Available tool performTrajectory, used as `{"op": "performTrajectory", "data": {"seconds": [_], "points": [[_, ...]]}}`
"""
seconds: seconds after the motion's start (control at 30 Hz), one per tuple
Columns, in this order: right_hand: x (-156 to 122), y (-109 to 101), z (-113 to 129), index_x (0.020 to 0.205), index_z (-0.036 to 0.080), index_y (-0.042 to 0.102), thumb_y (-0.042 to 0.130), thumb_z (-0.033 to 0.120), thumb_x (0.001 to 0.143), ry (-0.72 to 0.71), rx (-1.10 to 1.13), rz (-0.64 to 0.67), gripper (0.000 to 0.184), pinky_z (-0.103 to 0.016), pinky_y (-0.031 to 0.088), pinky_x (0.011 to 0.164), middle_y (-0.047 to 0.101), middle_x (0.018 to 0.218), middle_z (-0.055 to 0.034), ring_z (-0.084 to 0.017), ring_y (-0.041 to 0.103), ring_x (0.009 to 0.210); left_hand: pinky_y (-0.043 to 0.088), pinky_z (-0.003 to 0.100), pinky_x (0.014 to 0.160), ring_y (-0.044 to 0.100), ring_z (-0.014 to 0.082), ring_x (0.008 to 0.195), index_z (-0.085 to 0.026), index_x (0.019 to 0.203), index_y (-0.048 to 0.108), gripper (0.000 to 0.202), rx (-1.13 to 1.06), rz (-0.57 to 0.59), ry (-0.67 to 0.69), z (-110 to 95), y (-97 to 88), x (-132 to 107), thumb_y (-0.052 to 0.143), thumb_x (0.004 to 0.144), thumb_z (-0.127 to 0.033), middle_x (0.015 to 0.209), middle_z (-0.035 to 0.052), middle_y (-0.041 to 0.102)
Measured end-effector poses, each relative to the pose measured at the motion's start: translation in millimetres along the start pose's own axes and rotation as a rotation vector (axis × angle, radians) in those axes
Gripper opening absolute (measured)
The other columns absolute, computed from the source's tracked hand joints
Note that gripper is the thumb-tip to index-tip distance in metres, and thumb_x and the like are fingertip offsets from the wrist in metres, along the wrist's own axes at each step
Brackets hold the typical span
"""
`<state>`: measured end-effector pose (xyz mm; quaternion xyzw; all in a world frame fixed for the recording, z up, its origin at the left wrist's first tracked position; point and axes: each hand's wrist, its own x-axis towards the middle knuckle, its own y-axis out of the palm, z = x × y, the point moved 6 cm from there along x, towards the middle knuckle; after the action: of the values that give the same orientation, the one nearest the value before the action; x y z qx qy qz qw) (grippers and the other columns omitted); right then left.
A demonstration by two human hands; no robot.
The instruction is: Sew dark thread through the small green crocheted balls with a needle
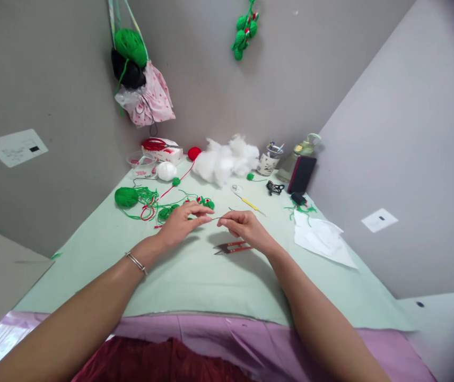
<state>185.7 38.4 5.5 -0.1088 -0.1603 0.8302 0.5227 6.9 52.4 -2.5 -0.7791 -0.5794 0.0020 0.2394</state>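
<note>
Dark thread [216,218] is spanning the small gap between the two hands, above the pale green tablecloth [195,286]. Right hand [246,225]: thumb and forefinger are pinching the thread at their tips, other fingers curling under toward the palm. Left hand [181,220]: fingers are extending side by side, thumb standing a little apart below them; the thread's left end is meeting the thumb tip. Cannot tell whether the left fingertips are gripping it. Red-handled snips [227,248] are lying on the near side of the right hand, blades pointing left. Yellow-handled hook [249,203] is lying just beyond the right hand. Small green-and-red pieces [208,203] are resting beyond the left fingers; green yarn ball [126,197] is sitting farther left.
</note>
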Motion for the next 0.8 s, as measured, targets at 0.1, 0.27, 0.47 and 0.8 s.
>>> {"op": "performTrajectory", "data": {"seconds": [0.1, 0.27, 0.47, 0.8], "points": [[-1, 3, 0, 0.091, 0.013, 0.072, 0.061, 0.048, 0.088, 0.001, 0.015, 0.023, 0.038, -0.024, 0.025, 0.052, 0.038, 0.055, 0.0054, -0.009, 0.031, 0.053, 0.046, 0.032, 0.083, 0.06, 0.019, 0.086, -0.022, 0.089, 0.078, 0.019, -0.032, 0.031, -0.007, 0, 8.0, -1, 0.072, 0.08, -0.037, 0.089, 0.0039, 0.067], [2, 3, -2, 0.091, 0.014, 0.069, 0.056, 0.051, 0.091, -0.039, 0.032, 0.022, 0.039, -0.024, 0.023, 0.051, 0.036, 0.055, 0.0062, -0.008, 0.028, 0.052, 0.042, 0.03, 0.076, 0.055, 0.0157, 0.076, -0.02, 0.079, 0.076, 0.02, -0.165, 0.087, -0.091, 6, 9.6, 0, 0.071, 0.081, -0.039, 0.082, 0.002, 0.065], [4, 5, -4, 0.087, 0.015, 0.065, 0.049, 0.046, 0.095, -0.044, -0.071, -0.052, 0.035, -0.023, 0.026, 0.052, 0.037, 0.054, 0.0059, -0.009, 0.03, 0.051, 0.041, 0.028, 0.071, 0.052, 0.0133, 0.069, -0.019, 0.086, 0.073, 0.024, -0.495, 0.131, -0.252, 13, 14.4, -2, 0.07, 0.081, -0.043, 0.076, 0.001, 0.063], [-1, 33, 6, 0.086, 0.019, 0.065, 0.042, 0.029, 0.099, -0.218, -0.659, -0.031, 0.029, -0.024, 0.028, 0.061, 0.055, 0.065, -0.0009, -0.012, 0.041, 0.057, 0.046, 0.032, 0.083, 0.059, 0.0189, 0.086, -0.02, 0.089, 0.076, 0.02, -0.092, -0.029, 0.077, 1, 15.2, -7, 0.062, 0.089, -0.033, 0.087, 0.0047, 0.064]]}}
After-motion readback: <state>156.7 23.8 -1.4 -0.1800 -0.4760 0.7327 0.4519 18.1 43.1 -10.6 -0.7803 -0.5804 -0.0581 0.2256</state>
